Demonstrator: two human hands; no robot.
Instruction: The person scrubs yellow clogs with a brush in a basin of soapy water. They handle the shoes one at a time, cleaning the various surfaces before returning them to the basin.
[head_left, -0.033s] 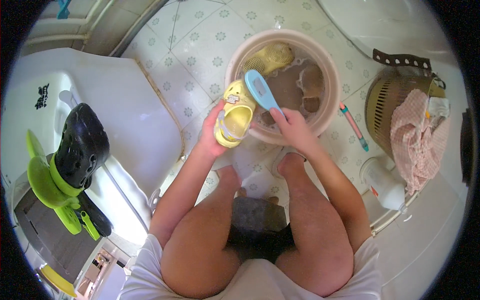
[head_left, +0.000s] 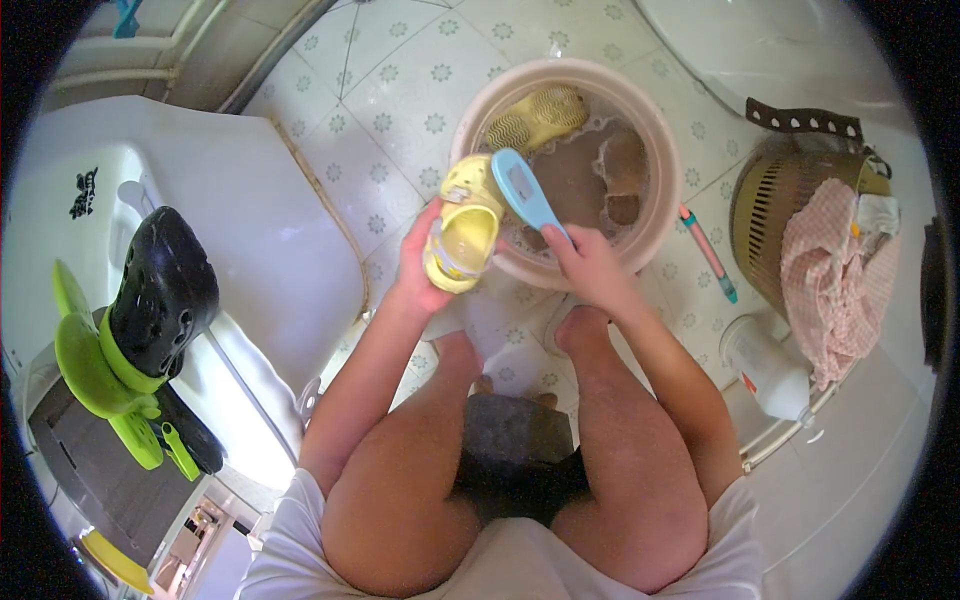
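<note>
My left hand (head_left: 424,262) is wrapped round the heel side of a yellow clog (head_left: 464,215), its opening facing up and its toe pointing away from me. A blue scrub brush (head_left: 524,190) is in my right hand (head_left: 588,262), gripped by its handle. The brush head lies against the right side of the clog's toe, bristles hidden beneath. Both are over the near left rim of a pink basin (head_left: 668,185) of murky brown water. In it, another yellow clog (head_left: 540,117) floats sole up at the far left, and a brownish shoe-shaped thing (head_left: 624,177) lies partly under water at the right.
Black and lime-green clogs (head_left: 163,300) stand at the left beside a white tub (head_left: 270,230). On the right are a slotted basket (head_left: 765,215) with a pink checked cloth (head_left: 835,270), a white bottle (head_left: 765,368) and a pink-and-teal stick (head_left: 708,255) on the tiled floor.
The clog has shifted slightly toward me and to the left, turning a little in my left hand. The brush head has slid slightly right and toward me.
</note>
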